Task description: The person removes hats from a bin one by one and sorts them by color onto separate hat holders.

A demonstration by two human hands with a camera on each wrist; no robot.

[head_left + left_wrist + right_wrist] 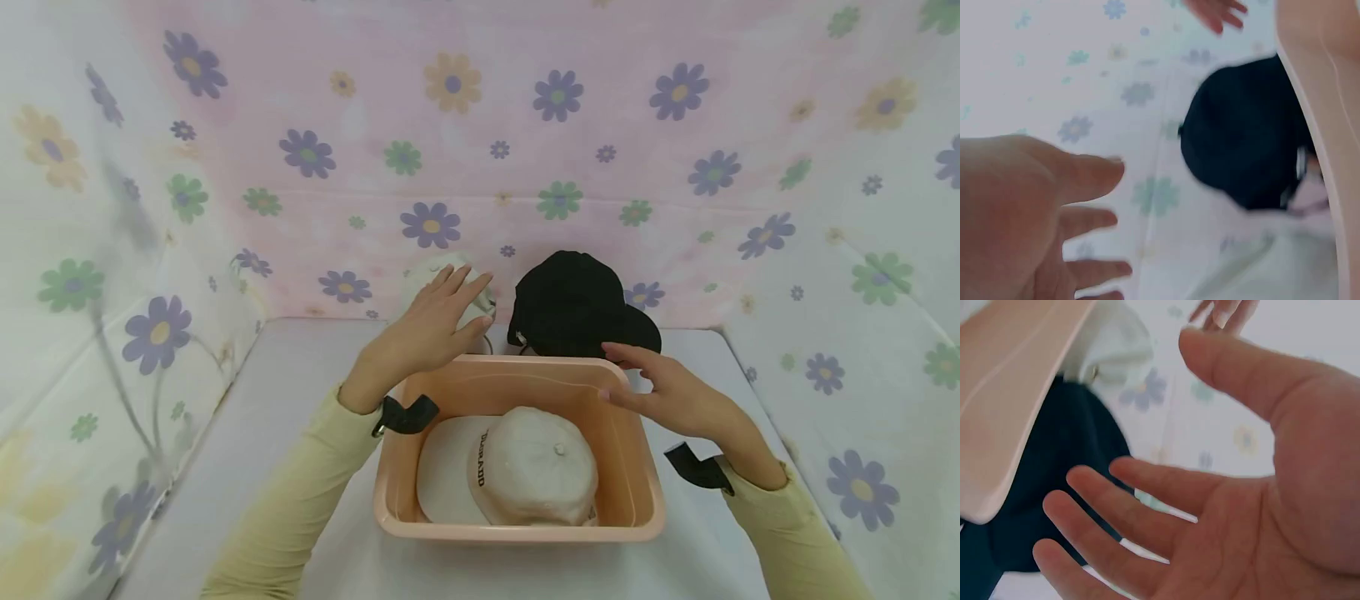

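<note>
My left hand (435, 325) is held with its fingers spread, over the back left of the peach plastic basin (517, 533) and in front of a pale cap (486, 302) that it partly hides. Above the basin's back right corner is my right hand (671, 392), fingers apart and holding nothing. It is nearest the black baseball cap (570, 300), which sits behind the basin with its brim to the right. Inside the basin lies a cream baseball cap (536, 467), crown up, brim to the left, with dark lettering. The right wrist view shows the open palm beside the black cap (1072, 444).
A white-covered table (300, 367) carries the basin and caps. Flower-printed cloth (510, 108) hangs behind and along both sides. Black straps (405, 414) sit on both wrists.
</note>
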